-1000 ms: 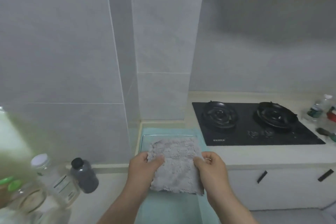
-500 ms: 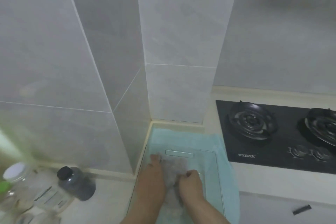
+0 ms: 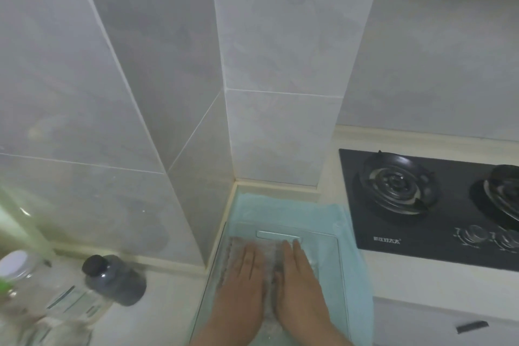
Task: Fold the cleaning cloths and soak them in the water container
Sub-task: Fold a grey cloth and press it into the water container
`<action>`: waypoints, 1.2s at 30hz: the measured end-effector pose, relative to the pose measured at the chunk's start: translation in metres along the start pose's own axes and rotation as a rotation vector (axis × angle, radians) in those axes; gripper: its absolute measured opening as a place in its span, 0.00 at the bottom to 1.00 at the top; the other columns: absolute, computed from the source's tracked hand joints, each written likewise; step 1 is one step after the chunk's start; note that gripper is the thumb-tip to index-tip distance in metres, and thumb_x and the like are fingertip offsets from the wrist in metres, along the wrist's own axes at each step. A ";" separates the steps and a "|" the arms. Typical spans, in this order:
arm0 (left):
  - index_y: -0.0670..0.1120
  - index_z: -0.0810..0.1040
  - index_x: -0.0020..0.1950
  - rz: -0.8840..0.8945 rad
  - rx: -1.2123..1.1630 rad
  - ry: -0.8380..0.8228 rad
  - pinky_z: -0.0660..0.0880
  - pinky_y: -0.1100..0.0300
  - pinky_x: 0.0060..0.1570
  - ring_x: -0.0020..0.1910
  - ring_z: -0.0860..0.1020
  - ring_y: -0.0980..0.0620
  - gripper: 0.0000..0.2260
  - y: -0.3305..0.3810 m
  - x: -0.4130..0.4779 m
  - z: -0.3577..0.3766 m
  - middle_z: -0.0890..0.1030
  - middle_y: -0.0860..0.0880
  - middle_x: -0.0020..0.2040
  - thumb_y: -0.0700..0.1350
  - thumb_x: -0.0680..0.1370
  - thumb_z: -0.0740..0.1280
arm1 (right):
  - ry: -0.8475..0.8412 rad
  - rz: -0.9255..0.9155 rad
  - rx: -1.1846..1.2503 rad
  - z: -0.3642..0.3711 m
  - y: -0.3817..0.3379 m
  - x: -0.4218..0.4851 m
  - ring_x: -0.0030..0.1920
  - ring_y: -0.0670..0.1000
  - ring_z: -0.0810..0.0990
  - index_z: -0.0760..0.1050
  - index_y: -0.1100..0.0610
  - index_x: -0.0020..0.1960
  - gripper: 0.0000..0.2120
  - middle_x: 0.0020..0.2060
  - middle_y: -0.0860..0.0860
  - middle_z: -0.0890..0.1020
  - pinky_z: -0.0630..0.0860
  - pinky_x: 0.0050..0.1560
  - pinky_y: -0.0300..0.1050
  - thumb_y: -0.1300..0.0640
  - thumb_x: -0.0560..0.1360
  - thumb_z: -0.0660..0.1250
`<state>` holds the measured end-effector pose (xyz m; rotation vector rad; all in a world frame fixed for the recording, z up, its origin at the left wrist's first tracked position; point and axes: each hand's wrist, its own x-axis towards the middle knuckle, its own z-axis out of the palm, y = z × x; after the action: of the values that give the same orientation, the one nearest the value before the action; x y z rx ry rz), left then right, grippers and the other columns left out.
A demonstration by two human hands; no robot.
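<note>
Both hands, left and right, lie spread flat on the grey cloth in the clear container.

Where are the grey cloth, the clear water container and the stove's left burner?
grey cloth (image 3: 270, 275): head view, strip between the two hands.
clear water container (image 3: 279, 234): head view, far rim handle.
left burner (image 3: 394, 182): head view, centre ring.
</note>
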<state>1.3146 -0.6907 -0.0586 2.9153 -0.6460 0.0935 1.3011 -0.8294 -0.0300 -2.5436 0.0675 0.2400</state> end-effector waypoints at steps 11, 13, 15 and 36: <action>0.38 0.78 0.57 -0.181 0.018 -0.249 0.61 0.60 0.67 0.52 0.83 0.44 0.28 -0.007 0.003 0.028 0.82 0.42 0.54 0.55 0.69 0.55 | -0.243 0.022 -0.002 0.025 0.015 0.010 0.78 0.48 0.46 0.36 0.53 0.78 0.32 0.74 0.44 0.33 0.55 0.75 0.48 0.54 0.81 0.52; 0.32 0.71 0.66 -0.187 -0.033 -0.235 0.56 0.61 0.70 0.66 0.73 0.41 0.28 -0.009 0.006 0.025 0.70 0.41 0.68 0.51 0.75 0.55 | -0.248 0.040 0.040 0.033 0.016 0.014 0.77 0.48 0.51 0.35 0.55 0.77 0.35 0.68 0.43 0.29 0.56 0.75 0.45 0.55 0.79 0.54; 0.34 0.47 0.76 -0.139 0.008 -0.253 0.36 0.59 0.70 0.77 0.49 0.42 0.29 -0.012 0.007 0.029 0.46 0.45 0.75 0.48 0.81 0.51 | -0.256 0.065 0.082 0.039 0.016 0.015 0.76 0.49 0.57 0.34 0.56 0.77 0.38 0.67 0.42 0.28 0.60 0.72 0.42 0.57 0.78 0.57; 0.60 0.37 0.76 -0.214 -0.117 -0.455 0.40 0.42 0.73 0.76 0.36 0.39 0.37 0.010 0.019 0.012 0.34 0.47 0.77 0.66 0.73 0.54 | -0.026 0.718 1.247 0.050 0.014 0.029 0.68 0.57 0.70 0.59 0.51 0.76 0.22 0.72 0.55 0.68 0.67 0.69 0.57 0.53 0.82 0.51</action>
<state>1.3279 -0.7096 -0.0672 2.8805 -0.3712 -0.6243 1.3208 -0.8132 -0.0839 -1.1934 0.8361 0.3510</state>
